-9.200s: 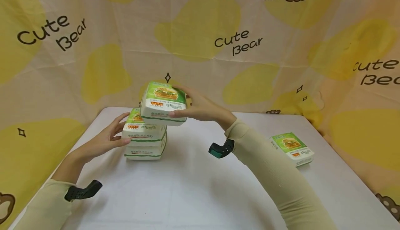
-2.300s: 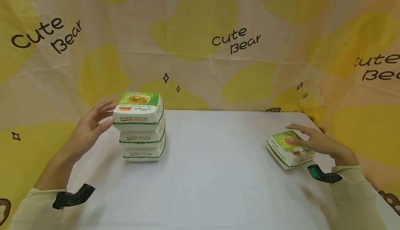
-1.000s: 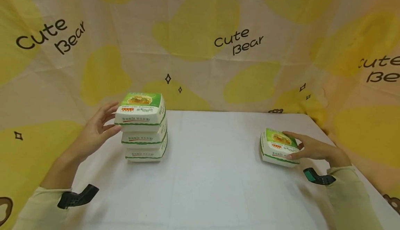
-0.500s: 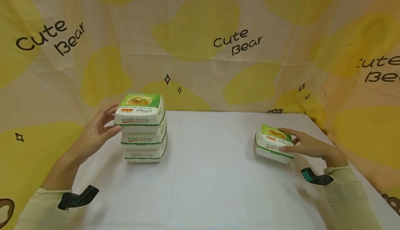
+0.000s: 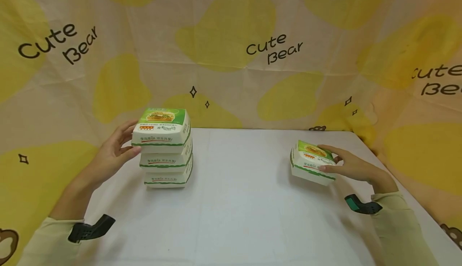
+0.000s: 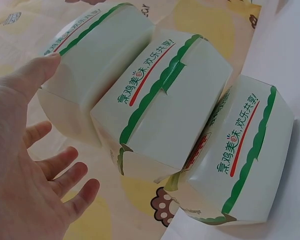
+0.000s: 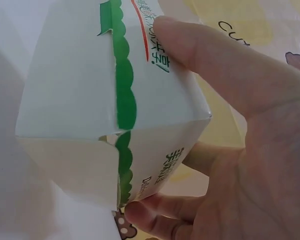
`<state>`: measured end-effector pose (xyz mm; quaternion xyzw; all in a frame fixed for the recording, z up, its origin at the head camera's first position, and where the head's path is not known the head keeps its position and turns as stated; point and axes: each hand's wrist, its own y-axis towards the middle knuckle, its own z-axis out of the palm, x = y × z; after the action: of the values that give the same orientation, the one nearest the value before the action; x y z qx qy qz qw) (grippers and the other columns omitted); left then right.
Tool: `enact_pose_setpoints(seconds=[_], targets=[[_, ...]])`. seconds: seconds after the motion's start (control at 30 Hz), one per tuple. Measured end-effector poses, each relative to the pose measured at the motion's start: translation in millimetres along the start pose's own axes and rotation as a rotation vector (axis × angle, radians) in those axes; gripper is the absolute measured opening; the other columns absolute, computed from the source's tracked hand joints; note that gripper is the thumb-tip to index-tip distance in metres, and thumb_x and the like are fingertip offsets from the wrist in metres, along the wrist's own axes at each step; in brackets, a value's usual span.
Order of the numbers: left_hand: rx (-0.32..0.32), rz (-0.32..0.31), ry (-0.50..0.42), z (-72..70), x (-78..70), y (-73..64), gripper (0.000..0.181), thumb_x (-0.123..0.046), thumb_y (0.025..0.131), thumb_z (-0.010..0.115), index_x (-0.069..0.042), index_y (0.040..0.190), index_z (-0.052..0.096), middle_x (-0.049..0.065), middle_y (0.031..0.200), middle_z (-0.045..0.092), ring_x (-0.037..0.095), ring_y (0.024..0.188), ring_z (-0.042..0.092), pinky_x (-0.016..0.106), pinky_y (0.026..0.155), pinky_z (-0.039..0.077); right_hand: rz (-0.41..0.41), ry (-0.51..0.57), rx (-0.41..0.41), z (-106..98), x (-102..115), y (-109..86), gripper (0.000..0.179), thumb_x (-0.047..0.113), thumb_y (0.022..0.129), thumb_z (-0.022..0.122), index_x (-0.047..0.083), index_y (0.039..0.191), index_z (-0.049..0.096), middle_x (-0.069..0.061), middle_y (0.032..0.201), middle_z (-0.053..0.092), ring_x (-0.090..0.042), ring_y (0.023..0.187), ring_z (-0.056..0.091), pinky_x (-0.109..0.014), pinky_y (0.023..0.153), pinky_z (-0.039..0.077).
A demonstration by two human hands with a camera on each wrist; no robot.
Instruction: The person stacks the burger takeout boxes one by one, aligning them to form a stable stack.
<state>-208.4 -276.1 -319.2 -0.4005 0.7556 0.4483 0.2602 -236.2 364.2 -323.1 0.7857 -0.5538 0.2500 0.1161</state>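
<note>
Three white-and-green burger boxes stand stacked at the left of the table; the top burger box (image 5: pixel 160 131) overhangs the middle one (image 5: pixel 164 160) and the bottom one (image 5: pixel 167 179) slightly. My left hand (image 5: pixel 110 155) is at the stack's left side. In the left wrist view its thumb (image 6: pixel 37 75) touches the top box near a corner, while the other fingers are spread apart from the boxes. On the right, my right hand (image 5: pixel 355 165) holds a fourth, tilted burger box (image 5: pixel 312 163) between thumb and fingers, seemingly just off the table. The right wrist view shows the thumb (image 7: pixel 190 45) on its front face.
A white table (image 5: pixel 238 210) lies beneath everything. Behind it hangs a yellow-patterned cloth (image 5: pixel 231 29) printed with "Cute Bear". Black wrist devices sit on the left sleeve (image 5: pixel 50 242) and right sleeve (image 5: pixel 400 222).
Over the last seconds a third box came onto the stack. My right hand then took the box at the right, turned it, and has moved it left and slightly up. The left hand stays nearly still.
</note>
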Motion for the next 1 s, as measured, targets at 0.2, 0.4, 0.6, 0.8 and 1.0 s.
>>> enact_pose_setpoints(seconds=[0.2,0.4,0.6,0.8,1.0], targets=[[0.004,-0.007,0.001,1.5,2.1,-1.9,0.072,0.006,0.097,0.057,-0.015,0.159,0.028,-0.016,0.143,0.045,-0.002,0.128,0.045,0.007,0.092,0.044,-0.016,0.006,-0.049,0.2,5.1,0.1,0.076,0.038,0.098,0.063,0.014,0.160,0.027,-0.023,0.147,0.045,-0.039,0.118,0.052,-0.040,0.082,0.047],[-0.006,-0.014,0.008,1.5,3.8,-4.1,0.072,0.005,0.098,0.057,-0.016,0.159,0.028,-0.018,0.142,0.045,-0.002,0.127,0.045,0.006,0.091,0.043,-0.040,0.042,-0.064,3.2,10.6,4.0,0.076,0.037,0.097,0.063,0.014,0.160,0.028,-0.021,0.146,0.046,-0.036,0.117,0.050,-0.037,0.082,0.046],[0.001,-0.023,-0.001,1.2,4.6,-3.7,0.072,0.005,0.098,0.057,-0.017,0.160,0.027,-0.018,0.141,0.046,-0.002,0.127,0.045,0.007,0.091,0.043,-0.050,0.047,-0.087,6.6,16.0,7.4,0.075,0.036,0.096,0.065,0.013,0.158,0.031,-0.017,0.136,0.053,-0.030,0.109,0.050,-0.034,0.078,0.045],[-0.004,-0.044,0.025,0.8,2.3,-1.0,0.072,0.002,0.099,0.057,-0.020,0.160,0.026,-0.019,0.141,0.046,-0.004,0.126,0.046,0.008,0.091,0.043,-0.040,0.041,-0.110,6.9,22.8,8.1,0.076,0.038,0.096,0.066,0.015,0.159,0.030,-0.014,0.131,0.053,-0.026,0.108,0.048,-0.033,0.079,0.044],[-0.006,-0.040,0.015,3.2,2.6,1.2,0.071,0.001,0.099,0.058,-0.019,0.160,0.027,-0.019,0.138,0.048,-0.005,0.125,0.047,0.008,0.091,0.043,-0.060,0.082,-0.149,4.4,30.1,6.0,0.076,0.032,0.097,0.066,0.019,0.160,0.028,-0.014,0.130,0.054,-0.029,0.110,0.048,-0.031,0.078,0.046]])
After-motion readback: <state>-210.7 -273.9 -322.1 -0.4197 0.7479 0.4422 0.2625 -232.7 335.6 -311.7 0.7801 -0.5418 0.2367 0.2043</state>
